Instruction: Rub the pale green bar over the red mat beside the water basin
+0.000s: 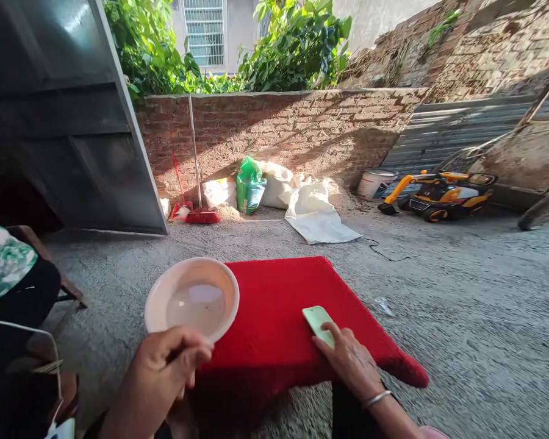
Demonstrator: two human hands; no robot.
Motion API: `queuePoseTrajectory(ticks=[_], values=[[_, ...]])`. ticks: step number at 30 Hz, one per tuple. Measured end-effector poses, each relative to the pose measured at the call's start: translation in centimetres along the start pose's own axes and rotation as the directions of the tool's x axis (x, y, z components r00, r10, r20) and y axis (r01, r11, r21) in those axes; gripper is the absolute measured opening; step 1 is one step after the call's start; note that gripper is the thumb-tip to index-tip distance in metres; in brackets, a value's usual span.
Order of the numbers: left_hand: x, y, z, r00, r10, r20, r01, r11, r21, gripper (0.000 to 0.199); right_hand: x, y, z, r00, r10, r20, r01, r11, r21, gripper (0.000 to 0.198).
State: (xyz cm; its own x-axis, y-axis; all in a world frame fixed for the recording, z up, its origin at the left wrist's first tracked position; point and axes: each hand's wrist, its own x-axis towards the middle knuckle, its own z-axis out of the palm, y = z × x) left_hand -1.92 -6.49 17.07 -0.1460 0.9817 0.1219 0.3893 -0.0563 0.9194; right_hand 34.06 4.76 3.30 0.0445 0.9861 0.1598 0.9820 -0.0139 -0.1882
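- The left hand [165, 372] is closed around the near rim of a pale pink bowl [192, 299], fingers curled over the edge and the thumb side toward the camera.
- The bowl is round, smooth and looks like plastic; it holds a shallow pool of clear liquid and sits at the left edge of the red cloth [279, 323], overhanging it.
- The right hand [350, 360] lies flat and loosely spread on the cloth near its right edge, fingertips touching the near end of a light green bar [317, 320]; it grips nothing.
- The bar is a smooth rounded rectangle lying flat on the cloth, just ahead of the fingers. No writing on it can be read.
- The cloth is fuzzy, bright red and square-cornered, spread over a low surface on rough concrete ground [462, 292].
- A thin metal bangle [377, 399] circles the right wrist.
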Motion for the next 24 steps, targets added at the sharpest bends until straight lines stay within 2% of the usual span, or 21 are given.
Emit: queuePoseTrajectory(ticks=[2, 3, 5, 7, 9, 10, 12, 14, 17, 19, 21, 24], values=[[2.4, -0.1, 0.9, 0.994, -0.066, -0.091, 0.084, 0.974, 0.212, 0.038, 0.4, 0.9, -1.3, 0.998, 0.063, 0.013, -0.063, 0.998, -0.008, 0.033], [3.4, -0.2, 1.4, 0.988, -0.077, -0.133, 0.119, 0.928, 0.353, 0.039, 0.3, 0.5, -1.6, 0.999, 0.052, 0.015, -0.052, 0.999, 0.003, 0.035], [4.8, -0.7, 2.1, 0.989, -0.068, -0.129, 0.131, 0.802, 0.583, 0.035, -0.6, -2.0, -1.6, 0.998, -0.063, 0.019, 0.062, 0.996, 0.062, 0.034], [5.5, -1.3, 2.5, 0.995, -0.097, 0.004, 0.071, 0.754, 0.653, 0.032, -2.0, -5.9, -0.9, 0.966, -0.255, 0.038, 0.247, 0.958, 0.144, 0.029], [5.7, -2.3, 2.4, 0.99, -0.11, 0.087, 0.024, 0.745, 0.667, 0.033, -3.5, -9.9, -0.1, 0.901, -0.426, 0.082, 0.403, 0.891, 0.209, 0.022], [5.9, -2.8, 2.2, 0.991, -0.111, 0.072, 0.031, 0.725, 0.688, 0.034, -4.0, -11.5, 0.2, 0.87, -0.481, 0.107, 0.45, 0.865, 0.223, 0.02], [6.2, -3.9, 1.3, 0.994, -0.097, -0.043, 0.097, 0.665, 0.741, 0.036, -4.3, -12.9, 0.8, 0.841, -0.52, 0.147, 0.484, 0.846, 0.223, 0.019], [6.6, -4.8, 0.4, 0.985, -0.07, -0.155, 0.165, 0.62, 0.767, 0.036, -3.4, -11.8, 1.0, 0.851, -0.499, 0.161, 0.465, 0.86, 0.21, 0.02], [7.0, -5.6, 0.1, 0.978, -0.113, -0.175, 0.209, 0.571, 0.794, 0.037, -1.1, -7.4, 0.6, 0.924, -0.361, 0.129, 0.345, 0.929, 0.133, 0.023], [7.1, -5.6, 0.8, 0.974, -0.186, -0.127, 0.208, 0.525, 0.825, 0.037, 0.0, -5.1, 0.1, 0.969, -0.237, 0.072, 0.232, 0.971, 0.062, 0.026], [7.3, -5.4, 2.1, 0.969, -0.244, -0.033, 0.157, 0.51, 0.845, 0.037, 0.2, -4.7, -0.1, 0.98, -0.193, 0.041, 0.19, 0.98, 0.057, 0.029], [7.6, -5.0, 3.9, 0.931, -0.332, 0.152, 0.056, 0.541, 0.839, 0.038, -1.3, -7.7, 0.8, 0.947, -0.316, 0.055, 0.305, 0.94, 0.15, 0.027]])
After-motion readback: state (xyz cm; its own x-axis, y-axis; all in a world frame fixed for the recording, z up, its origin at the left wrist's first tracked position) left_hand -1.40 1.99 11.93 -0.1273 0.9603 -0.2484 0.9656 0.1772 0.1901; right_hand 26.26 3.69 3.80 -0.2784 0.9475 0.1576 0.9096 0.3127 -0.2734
